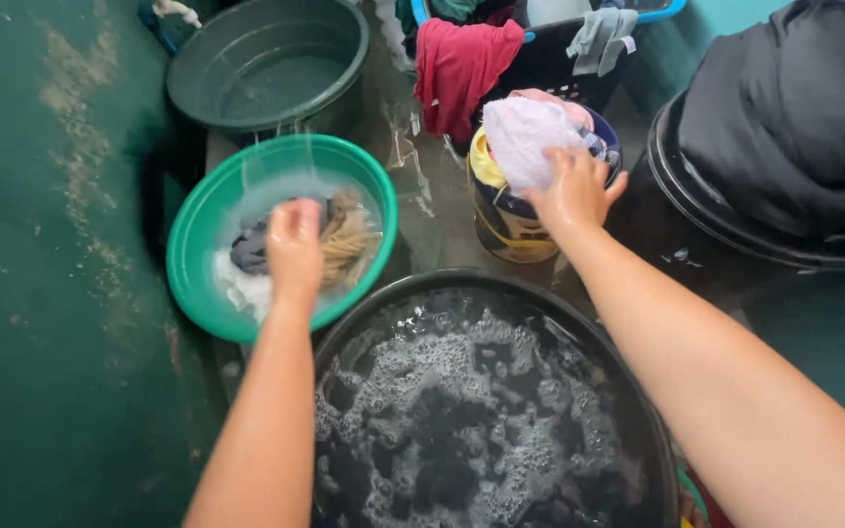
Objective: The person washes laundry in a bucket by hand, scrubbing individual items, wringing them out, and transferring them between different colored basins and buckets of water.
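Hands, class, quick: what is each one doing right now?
Left hand: closed on wet clothes in the green basin.
Right hand: closed on a pale cloth atop the bucket.

A dark green floor (pixel 51 293), wet and scuffed pale in patches, under soft daylight.

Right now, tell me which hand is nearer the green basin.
Left. The left hand is inside the green basin, on the wet clothes. The right hand is off to the side, gripping a pale cloth atop a bucket.
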